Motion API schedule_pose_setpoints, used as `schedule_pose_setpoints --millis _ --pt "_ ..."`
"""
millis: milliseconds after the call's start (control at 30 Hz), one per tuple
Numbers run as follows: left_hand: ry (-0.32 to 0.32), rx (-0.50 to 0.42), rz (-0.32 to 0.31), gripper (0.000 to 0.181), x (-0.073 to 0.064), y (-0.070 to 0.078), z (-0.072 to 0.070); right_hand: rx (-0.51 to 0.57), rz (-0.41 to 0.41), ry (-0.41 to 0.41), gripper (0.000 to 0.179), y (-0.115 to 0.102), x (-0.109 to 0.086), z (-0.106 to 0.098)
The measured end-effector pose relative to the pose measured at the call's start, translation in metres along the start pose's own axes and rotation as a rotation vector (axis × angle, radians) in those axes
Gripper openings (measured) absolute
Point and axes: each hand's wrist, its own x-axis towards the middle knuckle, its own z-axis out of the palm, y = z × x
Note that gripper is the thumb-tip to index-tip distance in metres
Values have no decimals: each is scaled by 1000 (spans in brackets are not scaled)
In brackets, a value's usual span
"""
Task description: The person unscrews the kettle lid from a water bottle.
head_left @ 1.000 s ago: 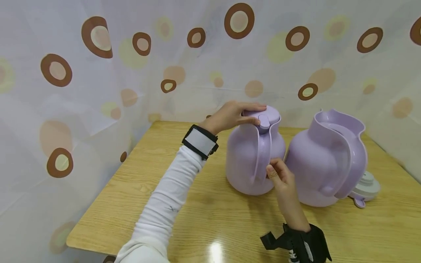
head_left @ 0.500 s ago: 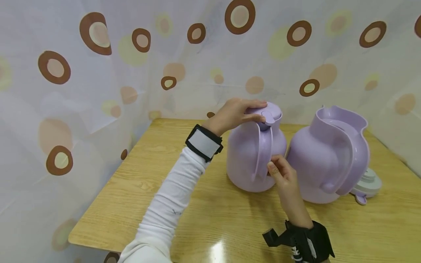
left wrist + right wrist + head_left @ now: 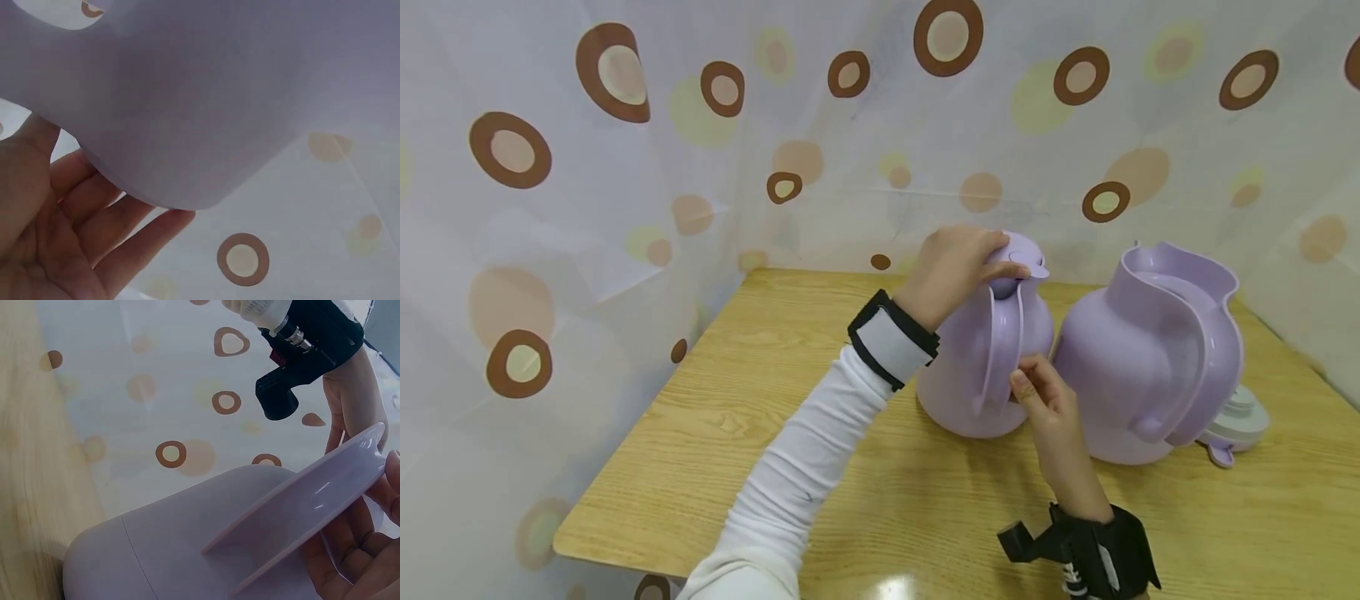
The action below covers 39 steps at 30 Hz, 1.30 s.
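Note:
A lilac thermos jug (image 3: pixel 951 375) stands upright on the table. My left hand (image 3: pixel 951 267) grips its round lid (image 3: pixel 1022 247) from the left, thumb beside the lid's small tab (image 3: pixel 1037 268), which points right of the handle. In the left wrist view the fingers (image 3: pixel 106 219) spread along the lilac rim. Low on the jug's handle (image 3: pixel 1002 350), my right hand (image 3: pixel 1052 400) pinches it between thumb and fingers. The right wrist view shows those fingers (image 3: pixel 340 550) behind the trough-shaped handle (image 3: pixel 306 497).
A second lilac jug (image 3: pixel 1112 367), without a lid in its mouth, stands close to the right. Beside its base a loose lid (image 3: pixel 1238 423) lies upside down, grey side up. The wooden table (image 3: pixel 700 450) meets a patterned curtain (image 3: pixel 850 142) at the back and left.
My left hand and forearm have swung right, turning the lid so its tab moved from above the handle to the right. The right hand keeps its hold on the handle.

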Motion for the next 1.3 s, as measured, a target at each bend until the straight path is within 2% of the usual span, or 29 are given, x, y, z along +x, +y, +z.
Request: schedule_pose_setpoints --millis 267,367,433,500,567,633,733,833,900,1033,1167,1300 --pt "61 236 -110 47 4 20 3 4 4 -3 11 0 2 -2" --pt "110 263 -109 50 3 21 5 -4 7 -7 14 0 2 -2" --pt "137 219 -88 51 1 16 6 -8 6 -14 15 1 1 -2" --pt "129 154 -54 49 -2 9 5 -6 4 -23 15 1 0 -2" --pt "71 70 -8 40 -5 -1 2 0 0 -31 14 2 -1 -1" --pt "-23 -39 27 30 -7 -10 -2 1 -3 -36 12 2 -1 -1" --pt "-139 -225 71 40 -6 -24 -6 8 -9 -34 11 1 -1 -2" --pt "-190 -379 101 45 -2 -34 -6 4 -4 -38 11 0 -1 -3" --pt "-201 -424 111 44 0 -39 -7 2 7 -39 11 -3 0 -3" --pt "-212 -409 88 44 4 -42 -12 12 22 -37 10 -10 2 -2" --pt "-219 -361 67 44 8 -37 -17 20 31 -32 9 -16 5 -2" --pt "-185 -249 46 42 10 -28 -21 19 50 -31 10 -22 6 0"
